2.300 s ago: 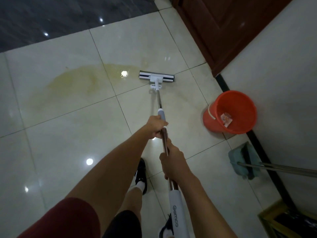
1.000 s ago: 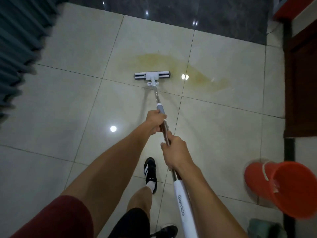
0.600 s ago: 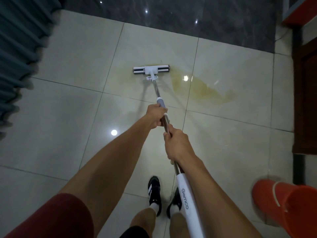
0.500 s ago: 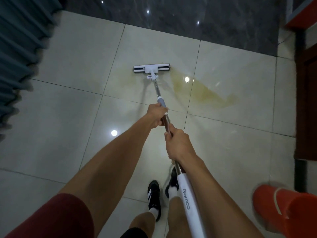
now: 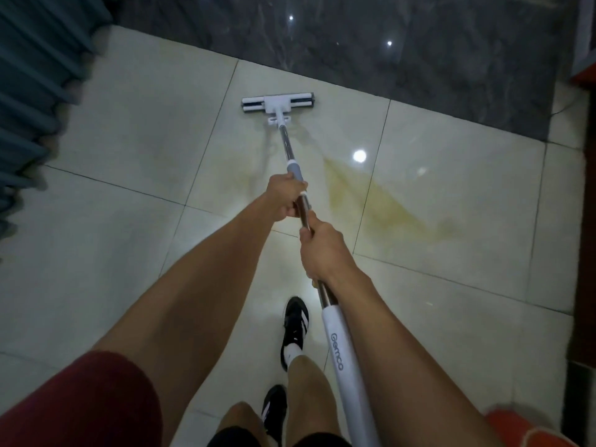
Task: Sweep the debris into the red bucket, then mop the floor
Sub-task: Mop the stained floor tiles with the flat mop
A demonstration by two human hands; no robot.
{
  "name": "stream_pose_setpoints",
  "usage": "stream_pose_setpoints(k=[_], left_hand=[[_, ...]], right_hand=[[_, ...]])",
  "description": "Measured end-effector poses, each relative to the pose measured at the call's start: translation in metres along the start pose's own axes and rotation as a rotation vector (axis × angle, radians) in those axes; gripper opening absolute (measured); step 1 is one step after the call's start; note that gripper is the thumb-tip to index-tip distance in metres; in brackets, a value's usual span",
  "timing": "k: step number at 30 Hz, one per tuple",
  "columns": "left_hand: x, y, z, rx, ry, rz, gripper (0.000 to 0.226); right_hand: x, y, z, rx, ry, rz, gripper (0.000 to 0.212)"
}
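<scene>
On the pale tiled floor [image 5: 129, 130] the mop [image 5: 278, 106] lay flat near the dark border, beside a yellowish stain [image 5: 383, 204]. Both hands gripped its handle, fingers curled: left hand [image 5: 285, 198] ahead, right hand [image 5: 322, 250] behind. A red bucket [image 5: 529, 430] showed at the lower right corner.

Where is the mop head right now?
Head view, upper centre: the mop head lies flat on the cream tile near the dark marble strip, left of the yellow stain.

Grey-blue pleated curtain [image 5: 35, 91] hangs at the left edge; dark marble strip [image 5: 387, 43] runs along the top; dark wooden door frame [image 5: 588, 221] stands at right.
</scene>
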State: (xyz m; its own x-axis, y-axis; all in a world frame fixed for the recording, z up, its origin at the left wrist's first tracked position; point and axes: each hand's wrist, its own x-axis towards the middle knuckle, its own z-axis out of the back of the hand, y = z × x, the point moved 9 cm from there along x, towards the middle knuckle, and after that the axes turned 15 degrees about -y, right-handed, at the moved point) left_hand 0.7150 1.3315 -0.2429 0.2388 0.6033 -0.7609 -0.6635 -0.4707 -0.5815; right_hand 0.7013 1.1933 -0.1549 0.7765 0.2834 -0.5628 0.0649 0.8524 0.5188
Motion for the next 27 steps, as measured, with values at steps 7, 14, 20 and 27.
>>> stream_pose_setpoints(k=[7, 14, 20, 27], left_hand=[[0.008, -0.008, 0.007, 0.026, 0.009, 0.012, 0.019], [-0.025, 0.039, 0.052, 0.010, 0.009, 0.015, 0.015], [-0.075, 0.120, 0.105, 0.000, 0.017, 0.038, 0.021], [-0.128, 0.216, 0.171, -0.025, 0.020, 0.086, 0.027]], right_hand=[[0.007, 0.009, -0.007, -0.031, 0.021, 0.024, 0.047], [-0.060, 0.002, -0.042, 0.008, 0.030, 0.007, 0.049], [-0.158, -0.023, -0.078, -0.054, 0.066, 0.014, 0.050], [-0.269, -0.050, -0.125, -0.017, 0.156, -0.005, 0.053]])
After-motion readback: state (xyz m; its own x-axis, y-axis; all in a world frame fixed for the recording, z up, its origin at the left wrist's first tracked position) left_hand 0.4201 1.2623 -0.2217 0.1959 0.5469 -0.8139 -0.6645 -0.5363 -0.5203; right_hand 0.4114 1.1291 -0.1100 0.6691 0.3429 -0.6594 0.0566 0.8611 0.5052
